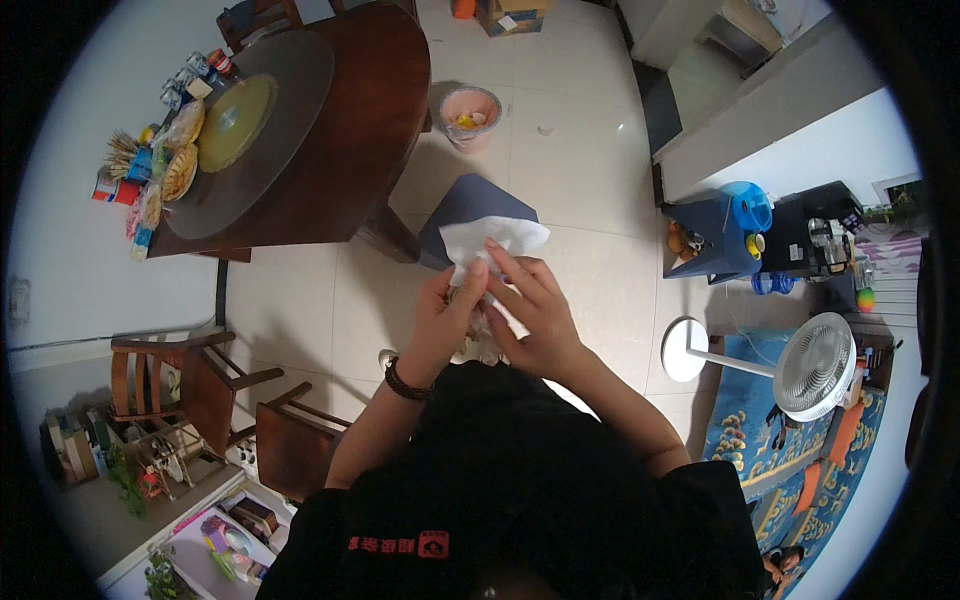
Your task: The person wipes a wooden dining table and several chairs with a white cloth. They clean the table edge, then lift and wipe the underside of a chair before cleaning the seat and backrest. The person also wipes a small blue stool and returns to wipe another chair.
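Note:
Both my hands meet in front of my body around a white sheet of tissue or paper [499, 231]. My left hand [442, 319] pinches its near edge between thumb and fingers and wears a dark beaded bracelet [407, 380] at the wrist. From the other side, my right hand [536, 315] presses its fingertips on the same sheet. Below and between the hands shows something crinkled and partly see-through, like plastic wrap [480, 330]; my fingers hide most of it. Just beyond the sheet stands a dark blue stool or box [472, 196].
Left stands a wooden table [375, 112] with a turntable, cans and food packs. A pink waste bin [471, 142] sits beside it. Wooden chairs [206, 394] are lower left. Right are a white fan [814, 367], another blue box [705, 232] and a sofa [750, 405], with a person at lower right.

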Available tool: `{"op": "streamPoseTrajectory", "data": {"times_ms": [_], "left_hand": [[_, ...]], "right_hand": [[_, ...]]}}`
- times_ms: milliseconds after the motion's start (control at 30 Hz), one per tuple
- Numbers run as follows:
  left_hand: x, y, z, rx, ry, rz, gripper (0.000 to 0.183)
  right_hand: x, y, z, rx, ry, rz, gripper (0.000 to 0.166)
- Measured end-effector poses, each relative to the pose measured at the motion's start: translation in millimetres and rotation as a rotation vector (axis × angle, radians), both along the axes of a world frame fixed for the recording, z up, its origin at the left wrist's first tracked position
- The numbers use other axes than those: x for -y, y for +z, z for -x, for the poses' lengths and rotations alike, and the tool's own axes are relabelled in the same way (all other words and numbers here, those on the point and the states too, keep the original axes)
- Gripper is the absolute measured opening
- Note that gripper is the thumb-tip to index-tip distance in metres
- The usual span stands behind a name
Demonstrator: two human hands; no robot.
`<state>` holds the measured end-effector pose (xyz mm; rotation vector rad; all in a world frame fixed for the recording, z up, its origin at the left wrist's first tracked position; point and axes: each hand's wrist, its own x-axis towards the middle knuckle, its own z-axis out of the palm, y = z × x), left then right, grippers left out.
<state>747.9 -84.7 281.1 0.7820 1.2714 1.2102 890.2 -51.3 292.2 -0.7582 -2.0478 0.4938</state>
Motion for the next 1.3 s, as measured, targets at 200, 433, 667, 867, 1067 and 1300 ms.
{"op": "streamPoseTrajectory", "data": {"times_ms": [200, 433, 667, 867, 1067, 1300], "left_hand": [[-3, 8, 4, -0.038, -0.153, 0.007, 0.033], [-13, 25, -11, -0.097, -0.235, -0.129, 0.021], [-15, 19, -15, -0.224, -0.279, -0.189, 0.019], [-12, 23, -15, -0.366, -0.263, -0.231, 0.021], [-5, 24, -11, -0.375, -0.202, -0.248, 0.021], [-4, 18, 1, -0.393, -0.056, -0.327, 0.021]], "right_hand": [[-20, 8, -39, -0.13, -0.213, 0.037, 0.023], [-31, 20, -55, -0.121, -0.184, 0.144, 0.017], [-25, 19, -50, -0.154, -0.131, 0.154, 0.017], [-19, 12, -47, -0.118, -0.071, 0.147, 0.017], [-16, 9, -45, -0.242, 0.048, 0.417, 0.011], [-23, -4, -52, -0.358, 0.076, 0.678, 0.012]]}}
